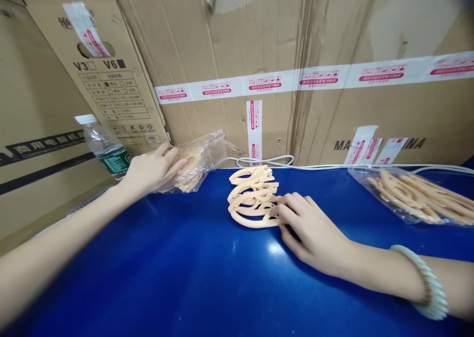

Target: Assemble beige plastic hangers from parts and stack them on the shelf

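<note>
Here we have a glossy blue surface (177,273), backed by taped cardboard (237,41), a white cable (318,168) skirting its far edge, a water bottle (105,144) far left. Our left hand (152,168) curls over a clear bag (211,154); whether it's pinching, we can't tell. Centre, our right hand (311,228) pinches the nearest curved beige piece (252,223). Another bag (411,199) lies far right.

Walled in along the far edge of a glossy blue table (177,282) by tall, creased brown cardboard (229,41) crossed with white-and-red tape (287,80), closed at the far left corner by carton panels (118,93) with black lettering, and lit to a pale glare (276,249) near mid-surface.
</note>
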`<state>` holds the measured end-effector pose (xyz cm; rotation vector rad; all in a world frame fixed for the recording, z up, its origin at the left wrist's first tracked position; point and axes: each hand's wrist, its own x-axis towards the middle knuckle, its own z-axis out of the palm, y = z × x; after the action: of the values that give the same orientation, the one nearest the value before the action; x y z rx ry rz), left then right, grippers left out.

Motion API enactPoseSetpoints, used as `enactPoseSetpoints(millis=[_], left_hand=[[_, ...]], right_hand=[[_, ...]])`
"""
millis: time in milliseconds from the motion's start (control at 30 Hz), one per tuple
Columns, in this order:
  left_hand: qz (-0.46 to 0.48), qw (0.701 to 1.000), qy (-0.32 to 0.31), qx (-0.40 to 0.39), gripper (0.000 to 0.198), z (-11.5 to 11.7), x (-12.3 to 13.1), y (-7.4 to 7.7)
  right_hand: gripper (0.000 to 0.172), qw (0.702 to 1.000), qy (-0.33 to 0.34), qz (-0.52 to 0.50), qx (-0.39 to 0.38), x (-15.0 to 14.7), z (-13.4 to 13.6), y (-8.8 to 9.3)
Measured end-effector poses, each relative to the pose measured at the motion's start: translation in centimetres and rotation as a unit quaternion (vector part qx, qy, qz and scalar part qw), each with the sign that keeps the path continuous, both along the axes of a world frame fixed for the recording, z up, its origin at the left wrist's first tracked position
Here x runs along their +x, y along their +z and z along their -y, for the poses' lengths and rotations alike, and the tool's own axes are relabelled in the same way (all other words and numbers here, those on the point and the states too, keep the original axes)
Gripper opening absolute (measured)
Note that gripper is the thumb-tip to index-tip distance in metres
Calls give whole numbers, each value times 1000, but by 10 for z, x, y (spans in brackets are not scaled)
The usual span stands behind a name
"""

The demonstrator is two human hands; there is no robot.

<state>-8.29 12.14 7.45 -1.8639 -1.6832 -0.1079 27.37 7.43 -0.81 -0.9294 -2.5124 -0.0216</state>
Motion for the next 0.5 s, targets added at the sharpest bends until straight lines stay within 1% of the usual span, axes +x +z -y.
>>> enactPoseSetpoints(millis=[133,267,400,500], left_hand=[[36,999,-17,-7,36,0,4,9],[83,995,-50,22,36,5,-2,14],[94,987,-119,51,39,11,-15,11],[83,979,-173,64,41,14,-24,8]], right_hand=[[17,1000,-7,-5,-1,-1,1,3],[17,1000,-11,10,-16,-6,1,4],[16,999,-29,10,-22,-15,0,3],[17,999,-35,-19,-11,-21,2,4]])
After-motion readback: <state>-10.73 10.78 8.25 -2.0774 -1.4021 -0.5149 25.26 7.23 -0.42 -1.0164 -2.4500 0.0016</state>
